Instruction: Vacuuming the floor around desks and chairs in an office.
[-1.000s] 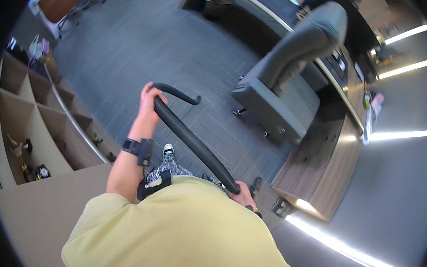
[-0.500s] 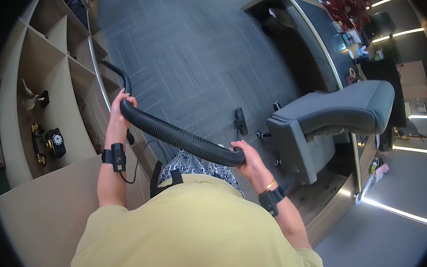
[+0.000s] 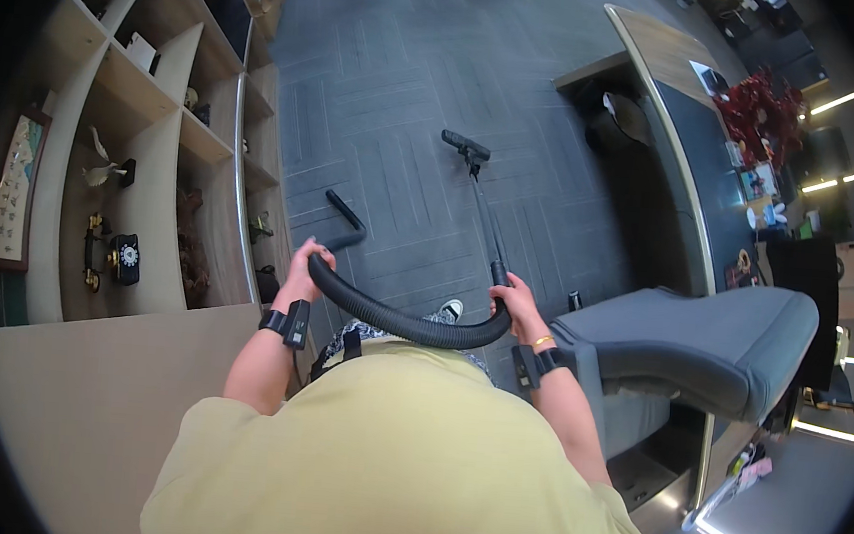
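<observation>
Left hand [image 3: 307, 261] wrapped shut round the black ribbed vacuum hose [image 3: 398, 322], fingers curled over its upper bend. Right hand [image 3: 517, 299] closed where hose meets the thin wand [image 3: 484, 221], thumb side up. Between the 2 fists the hose sags in a soft arc against the yellow shirt [image 3: 402, 456]: flexible, light, likely grippy from its ribs. Best hold judged at the stiff wand joint, for steering. Beyond the right fingers the wand runs to the floor head [image 3: 466, 147] on grey floor [image 3: 401, 84]. Grey chair [image 3: 682, 342] just right of the right wrist
</observation>
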`<state>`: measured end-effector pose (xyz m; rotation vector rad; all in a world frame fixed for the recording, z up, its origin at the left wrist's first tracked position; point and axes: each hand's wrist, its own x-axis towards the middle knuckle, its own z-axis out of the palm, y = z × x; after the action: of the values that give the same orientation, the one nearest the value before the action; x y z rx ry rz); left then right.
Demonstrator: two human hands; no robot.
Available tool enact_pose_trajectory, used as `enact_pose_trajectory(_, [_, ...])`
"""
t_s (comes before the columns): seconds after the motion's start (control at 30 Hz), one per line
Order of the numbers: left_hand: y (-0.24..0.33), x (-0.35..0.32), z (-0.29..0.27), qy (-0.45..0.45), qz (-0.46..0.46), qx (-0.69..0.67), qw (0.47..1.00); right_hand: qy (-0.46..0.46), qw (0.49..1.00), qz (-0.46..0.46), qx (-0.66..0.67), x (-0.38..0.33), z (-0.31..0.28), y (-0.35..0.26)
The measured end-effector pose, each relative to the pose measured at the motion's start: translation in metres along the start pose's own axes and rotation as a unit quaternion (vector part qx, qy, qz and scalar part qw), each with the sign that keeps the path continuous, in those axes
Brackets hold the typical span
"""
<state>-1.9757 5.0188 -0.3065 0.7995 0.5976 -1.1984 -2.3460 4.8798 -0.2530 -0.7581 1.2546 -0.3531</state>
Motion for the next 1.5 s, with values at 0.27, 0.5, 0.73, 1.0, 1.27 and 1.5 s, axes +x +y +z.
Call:
enact_pose_trajectory(0.27, [-0.042, 0.015, -0.016, 0.097, -0.044, 0.055, 0.993, -0.036, 0.997, 0.066, -0.005, 0.071, -0.035, -0.001])
enact_pose_trajectory(0.5, [-0.037, 0.073, 0.035, 0.108, -0.035, 0.034, 0.993, 0.01, 0.984, 0.115, 0.134, 0.106, -0.024, -0.066])
enact_pose_trajectory(0.73, [-0.005, 0.172, 0.148, 0.053, -0.036, 0.017, 0.998, 0.032, 0.965, 0.07, 0.25, 0.198, -0.007, -0.126])
enact_pose_trajectory(1.0, [0.086, 0.272, 0.27, 0.03, -0.028, 0.027, 0.999, -0.081, 0.93, 0.145, 0.328, 0.291, 0.047, -0.227])
enact_pose_trajectory(1.27, [0.104, 0.321, 0.307, 0.066, 0.003, -0.035, 0.997, -0.083, 0.923, 0.173, 0.334, 0.367, 0.073, -0.316])
enact_pose_trajectory(1.5, [0.128, 0.413, 0.372, 0.087, -0.015, -0.013, 0.996, -0.075, 0.917, 0.178, 0.348, 0.478, 0.081, -0.414])
